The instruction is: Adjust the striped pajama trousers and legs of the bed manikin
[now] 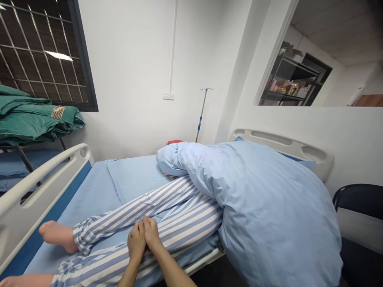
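My left hand and right hand were pressed together on striped pajama trousers. A blue quilt lay near them.

No words or numbers can be read. A woven tan patch on the folded green cloth at left shows only blurred marks, and the packages on the far right shelf are too small to read.
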Tool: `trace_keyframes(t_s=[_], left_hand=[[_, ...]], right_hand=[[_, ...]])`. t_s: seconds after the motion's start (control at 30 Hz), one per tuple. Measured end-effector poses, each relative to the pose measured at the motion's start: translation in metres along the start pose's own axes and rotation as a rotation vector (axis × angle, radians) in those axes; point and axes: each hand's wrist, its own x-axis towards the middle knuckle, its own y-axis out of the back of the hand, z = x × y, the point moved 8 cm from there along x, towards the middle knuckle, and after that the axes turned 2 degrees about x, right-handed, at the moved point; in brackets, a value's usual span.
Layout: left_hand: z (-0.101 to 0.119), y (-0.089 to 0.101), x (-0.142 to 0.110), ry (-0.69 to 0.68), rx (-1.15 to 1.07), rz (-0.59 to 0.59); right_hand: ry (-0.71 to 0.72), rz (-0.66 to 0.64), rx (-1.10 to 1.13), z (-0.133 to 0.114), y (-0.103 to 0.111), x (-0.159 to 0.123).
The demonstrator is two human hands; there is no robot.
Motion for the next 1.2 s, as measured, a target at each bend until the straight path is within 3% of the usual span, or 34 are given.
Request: trace_keyframes(t_s=[0.13, 0.23, 0.47, 0.67, 0.8, 0.93, 1.03, 1.2], left_hand=[[0.001, -0.004, -0.003, 0.001, -0.001, -0.046], [0.005, -0.005, -0.005, 0.010, 0.016, -0.080], [0.009, -0.008, -0.006, 0.010, 0.074, -0.082], [0.017, -0.010, -0.005, 0.010, 0.026, -0.091], [0.064, -0.009, 0.007, -0.025, -0.210, -0.072], [0.101, -0.009, 0.012, -0.016, -0.426, 0.010], [0.089, -0.021, 0.004, 0.003, -0.356, 0.012], [0.047, -0.040, -0.006, -0.018, -0.172, -0.014]], right_hand=[[0.177, -0.039, -0.368, -0.042, 0.013, 0.000], [0.245, -0.062, -0.442, -0.056, 0.023, 0.003], [0.213, -0.064, -0.523, -0.010, 0.032, -0.003], [0.145, -0.021, -0.241, -0.001, 0.040, 0.004], [0.061, -0.038, 0.116, 0.008, 0.047, 0.015], [-0.140, -0.021, 0.423, 0.027, 0.054, 0.021], [-0.118, -0.007, 0.438, 0.026, 0.057, 0.021], [0.053, 0.013, 0.180, 0.012, 0.056, 0.014]])
